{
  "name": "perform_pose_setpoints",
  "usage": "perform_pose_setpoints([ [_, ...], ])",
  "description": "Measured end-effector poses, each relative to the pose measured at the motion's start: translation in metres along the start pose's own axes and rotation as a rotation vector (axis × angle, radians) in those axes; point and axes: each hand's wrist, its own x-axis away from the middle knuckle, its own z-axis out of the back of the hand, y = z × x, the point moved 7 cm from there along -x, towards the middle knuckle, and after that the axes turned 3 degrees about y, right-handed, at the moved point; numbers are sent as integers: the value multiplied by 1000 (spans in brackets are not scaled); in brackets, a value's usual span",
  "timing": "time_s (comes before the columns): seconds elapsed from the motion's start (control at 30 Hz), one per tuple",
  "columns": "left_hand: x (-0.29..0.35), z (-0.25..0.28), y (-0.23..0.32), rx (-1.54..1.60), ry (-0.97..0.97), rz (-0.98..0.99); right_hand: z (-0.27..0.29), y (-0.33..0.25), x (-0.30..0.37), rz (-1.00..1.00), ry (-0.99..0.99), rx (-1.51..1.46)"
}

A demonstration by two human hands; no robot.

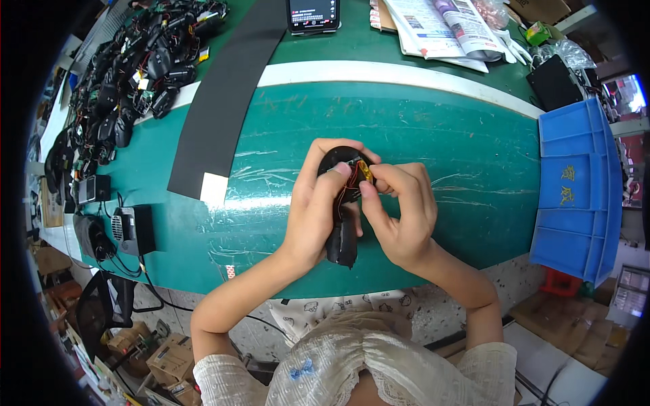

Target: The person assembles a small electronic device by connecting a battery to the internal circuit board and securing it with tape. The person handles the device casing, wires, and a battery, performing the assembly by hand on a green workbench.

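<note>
Over the table's near middle, my left hand (313, 210) grips a black device with a round head and a stubby handle (342, 245). Its thumb presses on the inside of the round head, where thin red and dark wires show. My right hand (405, 220) is closed in a pinch at the head's right edge, thumb and forefinger on a small yellow-wrapped part (366, 169). Fingers partly cover this part and the wiring around it.
A heap of black devices with wires (159, 61) fills the far left. Nearby lie a black strip (220, 101) and a boxy black unit (134, 229) with cables. A phone (313, 17) and papers (440, 30) lie at the back; a blue crate (572, 193) stands right.
</note>
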Motion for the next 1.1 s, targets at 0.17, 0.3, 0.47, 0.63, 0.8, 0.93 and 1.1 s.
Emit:
perform_pose_setpoints([
  [0.17,-2,1,-2,54,-15,-30,0,2,1,24,17,-8],
  [0.3,-3,0,-1,-3,17,-14,2,2,1,32,11,-2],
  [0.47,-3,1,3,-75,-5,-92,-2,2,0,47,14,14],
  [0.63,-2,1,2,-108,8,-109,-4,0,1,77,25,33],
  [0.8,-2,1,2,-107,23,-109,-5,0,1,80,13,41],
  [0.93,-4,5,-2,-31,67,-37,-9,7,2,13,-46,17],
  [1.1,-9,15,-10,163,73,142,-8,16,1,-158,-99,-67],
])
